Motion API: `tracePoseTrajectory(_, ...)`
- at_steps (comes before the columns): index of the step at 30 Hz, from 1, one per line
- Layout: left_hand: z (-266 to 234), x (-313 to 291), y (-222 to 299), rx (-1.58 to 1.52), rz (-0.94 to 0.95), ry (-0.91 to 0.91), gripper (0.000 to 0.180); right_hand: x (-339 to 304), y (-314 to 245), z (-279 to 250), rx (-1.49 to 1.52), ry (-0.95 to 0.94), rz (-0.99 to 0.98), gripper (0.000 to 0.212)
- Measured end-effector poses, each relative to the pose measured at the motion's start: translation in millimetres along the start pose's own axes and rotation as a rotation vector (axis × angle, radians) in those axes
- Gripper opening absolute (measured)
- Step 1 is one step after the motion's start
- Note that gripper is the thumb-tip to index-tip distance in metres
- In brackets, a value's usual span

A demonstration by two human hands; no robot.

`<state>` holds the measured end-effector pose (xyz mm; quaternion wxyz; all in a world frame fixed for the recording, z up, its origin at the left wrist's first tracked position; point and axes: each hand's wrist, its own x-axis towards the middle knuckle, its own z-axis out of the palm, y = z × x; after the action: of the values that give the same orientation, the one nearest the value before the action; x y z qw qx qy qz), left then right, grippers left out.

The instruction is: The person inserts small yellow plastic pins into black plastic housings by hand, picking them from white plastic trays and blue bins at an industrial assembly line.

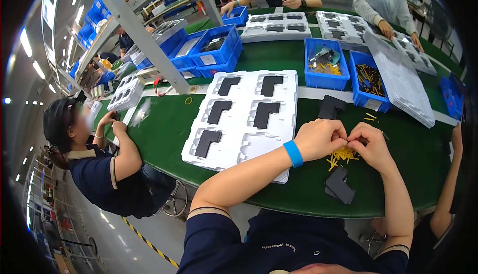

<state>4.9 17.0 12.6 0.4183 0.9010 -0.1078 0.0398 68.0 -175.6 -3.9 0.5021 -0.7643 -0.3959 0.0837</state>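
My left hand [318, 138], with a blue band at its wrist, and my right hand [371, 147] meet fingertip to fingertip above a pile of small yellow strips [344, 155]. Both are closed in a pinch; whatever lies between the fingertips is too small and hidden to make out. Closer to the table's front edge lie black L-shaped parts [340, 187], overlapping. Another black part [330, 107] rests just beyond my left hand. Left of my hands is a white moulded tray [239, 120] holding several black L-shaped parts [268, 115]; its near right pocket holds none.
Blue bins [326, 80] with yellow strips and plastic bags stand beyond my hands, and a white tray [401, 82] leans against one. More blue bins [215, 65] sit by a grey post [149, 35]. Co-workers are at the left [107, 167], far side and right.
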Motion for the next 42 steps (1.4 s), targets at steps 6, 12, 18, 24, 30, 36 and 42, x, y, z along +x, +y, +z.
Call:
tracePoseTrajectory(6,4,0,-8,0.029,0.040,0.006,0.014,-2,1,3,0.022,0.028,-0.092,0.012)
tracePoseTrajectory(12,1,-2,-6,0.032,0.019,-0.017,0.013,-1,2,7,-0.079,0.065,-0.180,0.013)
tracePoseTrajectory(18,0,-1,-3,0.132,0.007,-0.019,0.011,3,3,-7,0.267,0.153,-0.161,0.010)
tracePoseTrajectory(24,11,-5,-14,0.209,0.343,-0.066,0.037,29,11,-21,0.335,0.151,0.070,0.018)
tracePoseTrajectory(30,15,-14,-4,0.313,0.577,-0.369,0.070,18,11,-12,0.096,0.041,-0.043,0.015)
tracePoseTrajectory(36,12,-14,5,0.274,0.558,-0.365,0.063,14,13,-14,0.186,0.079,-0.023,0.013)
tracePoseTrajectory(42,5,-8,4,0.121,0.433,-0.383,0.043,12,20,-16,0.334,0.029,0.089,0.016)
